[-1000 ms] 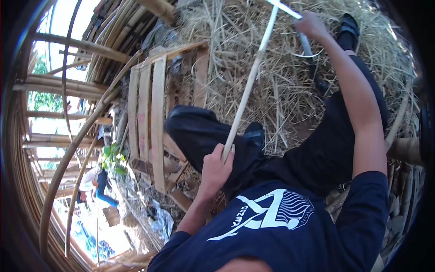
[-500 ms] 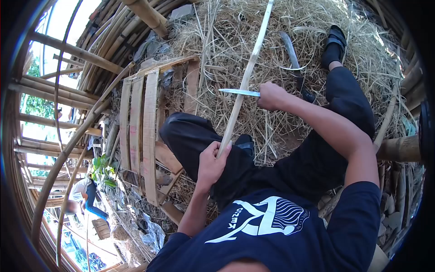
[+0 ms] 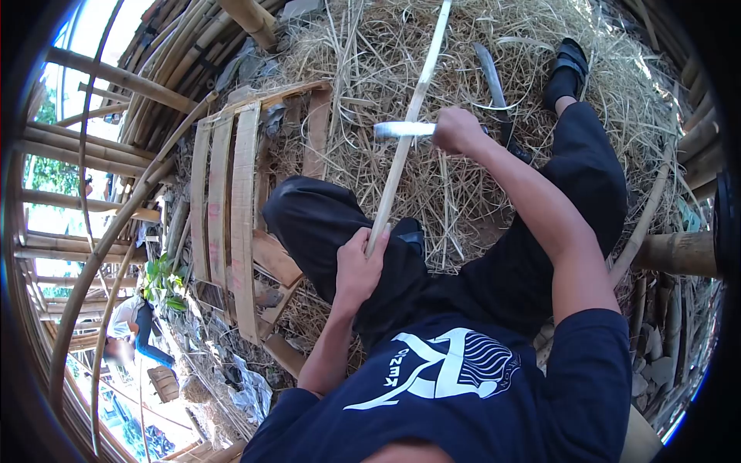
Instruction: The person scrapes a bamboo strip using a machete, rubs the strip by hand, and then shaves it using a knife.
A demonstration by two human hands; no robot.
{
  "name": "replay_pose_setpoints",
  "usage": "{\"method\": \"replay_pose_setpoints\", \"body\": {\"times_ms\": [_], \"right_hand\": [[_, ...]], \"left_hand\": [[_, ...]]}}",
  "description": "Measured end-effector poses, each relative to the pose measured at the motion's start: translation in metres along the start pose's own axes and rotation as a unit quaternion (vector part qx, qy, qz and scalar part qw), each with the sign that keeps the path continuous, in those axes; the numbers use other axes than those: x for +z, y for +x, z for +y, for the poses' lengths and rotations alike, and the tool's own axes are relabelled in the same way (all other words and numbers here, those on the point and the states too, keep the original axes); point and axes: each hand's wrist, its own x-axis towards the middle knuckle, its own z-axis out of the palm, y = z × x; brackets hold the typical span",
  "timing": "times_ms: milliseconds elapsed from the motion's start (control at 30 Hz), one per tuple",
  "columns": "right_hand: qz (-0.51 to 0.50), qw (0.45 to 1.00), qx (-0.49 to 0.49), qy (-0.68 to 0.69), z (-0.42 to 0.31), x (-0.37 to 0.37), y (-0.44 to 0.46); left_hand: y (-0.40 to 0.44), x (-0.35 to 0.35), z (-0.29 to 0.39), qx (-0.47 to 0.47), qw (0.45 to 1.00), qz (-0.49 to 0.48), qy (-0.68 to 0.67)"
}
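My left hand (image 3: 360, 266) is closed around the near end of a long pale bamboo strip (image 3: 409, 135), just above my bent knee. The strip slants away from me over the shavings, and its far end leaves the top of the view. In my closed right hand (image 3: 458, 131) is a knife (image 3: 405, 130), its handle hidden by the fingers. The blade, blurred by motion, lies across the strip and points left. Beyond my right hand a curved machete (image 3: 490, 73) with a dark handle rests on the shavings.
Bamboo shavings (image 3: 463, 208) cover the ground around my legs. A slatted wooden pallet (image 3: 245, 201) lies to the left. Bamboo poles (image 3: 100, 147) form a frame at far left, with another person (image 3: 131, 332) bent over beyond it. A thick bamboo pole (image 3: 675, 253) juts in at right.
My right hand has moved the knife a little farther up the strip, away from me. My left hand keeps its hold on the near end. The whole view has shifted slightly.
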Motion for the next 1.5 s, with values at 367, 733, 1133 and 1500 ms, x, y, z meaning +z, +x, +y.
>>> {"method": "replay_pose_setpoints", "body": {"times_ms": [367,733,1133,1500], "right_hand": [[0.074,0.996,0.046,-0.020,0.036,-0.026,0.020],[-0.024,0.997,-0.066,0.011,-0.028,-0.004,-0.029],[0.007,1.000,-0.010,-0.020,0.002,-0.008,0.007],[0.095,0.995,0.039,0.001,0.051,0.001,0.028]], "left_hand": [[-0.013,-0.008,0.000,-0.021,0.999,0.007,-0.028],[-0.014,0.001,0.005,0.012,0.999,0.051,0.013],[-0.012,0.010,0.005,0.014,0.998,0.054,0.025],[-0.018,-0.004,-0.002,0.003,0.999,0.034,0.032]]}}
